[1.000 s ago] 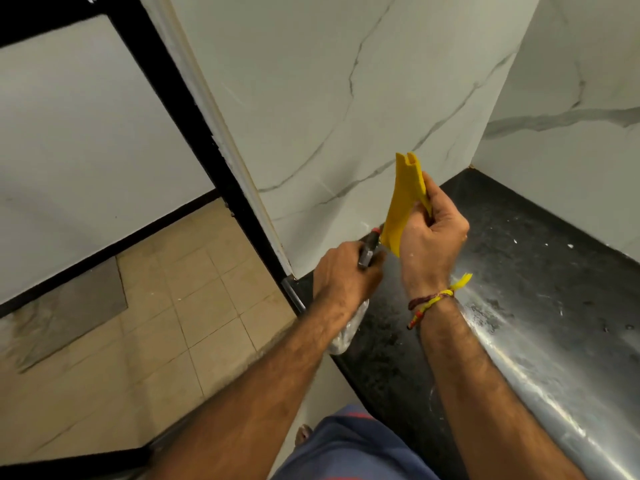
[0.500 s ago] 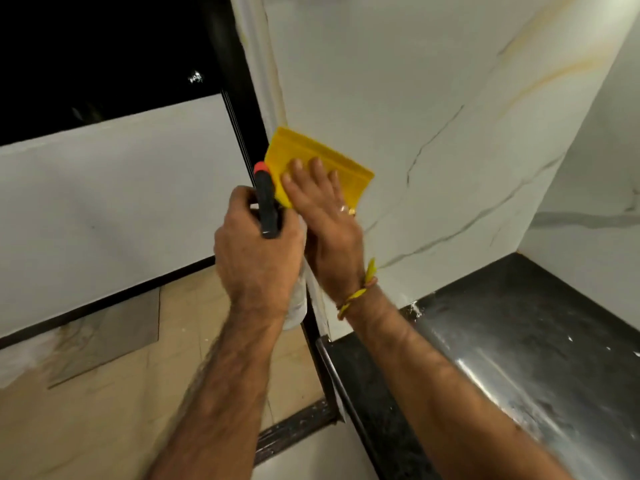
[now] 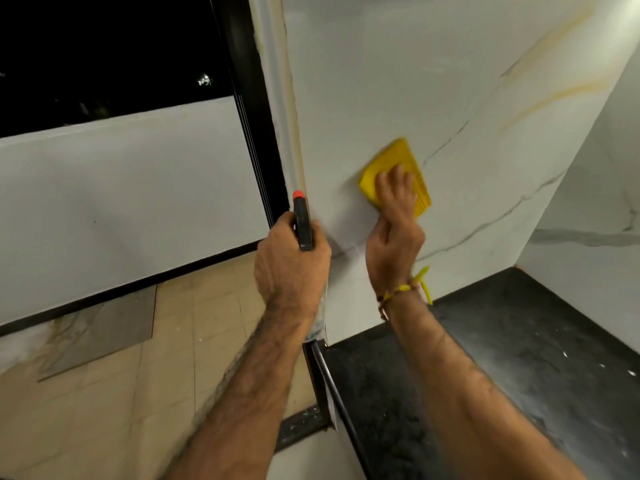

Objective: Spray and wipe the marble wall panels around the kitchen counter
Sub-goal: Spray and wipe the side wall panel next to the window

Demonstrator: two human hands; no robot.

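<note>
The white marble wall panel [image 3: 398, 81], veined grey and yellow, rises above the black counter [image 3: 502, 358]. My right hand [image 3: 394, 230] presses a yellow cloth [image 3: 377, 174] flat against the panel, fingers spread over it. My left hand [image 3: 291, 265] grips a spray bottle [image 3: 302, 223] with a black head and orange nozzle tip, held upright near the panel's left edge. The bottle's clear body is mostly hidden behind my hand and wrist. A second marble panel [image 3: 588, 209] meets the first at the right corner.
A black window frame [image 3: 249, 109] runs beside the panel's left edge, with a dark opening above a white wall. Beige floor tiles [image 3: 121, 375] lie below left. The counter's front edge [image 3: 339, 403] runs toward me.
My right hand has slid the yellow cloth rightward and down across the panel, away from its left edge. My left hand with the bottle has stayed near the edge.
</note>
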